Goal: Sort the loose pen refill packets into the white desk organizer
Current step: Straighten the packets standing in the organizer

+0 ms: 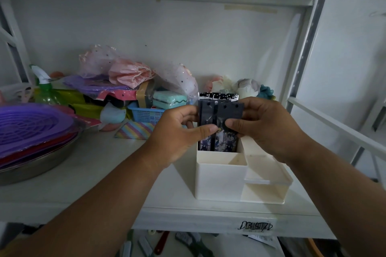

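From the head camera, both hands meet right over the white desk organizer [221, 175], which sits on the white shelf [87, 175]. The left hand [177, 133] curls around the left edge of the dark pen refill packets [219, 115], thumb pressed across their front; the right hand [263, 125] pinches the right edge, thumb on the front and fingers wrapped behind. The packets stand upright, long axis vertical, their printed lower ends already dipping into the organizer's tall back compartment while the dark header tabs with punched holes stick up above the fingers. So the way in is straight down from where the thumbs sit, and both hands are equally close, one to each edge (neither looks like the obvious leader). Behind the held packets, another row with a black-and-white patterned top [218, 96] shows just over them; whether it stands in the same compartment I cannot tell. The packet bottoms are hidden by the organizer's front wall, so how deep they have gone is not visible, and how many packets are held is hard to count, at least two side by side. The small front compartment and the low right tray look bare. To the left sit a blue basket [146, 115], a purple lid [31, 125] and a green spray bottle [45, 87].
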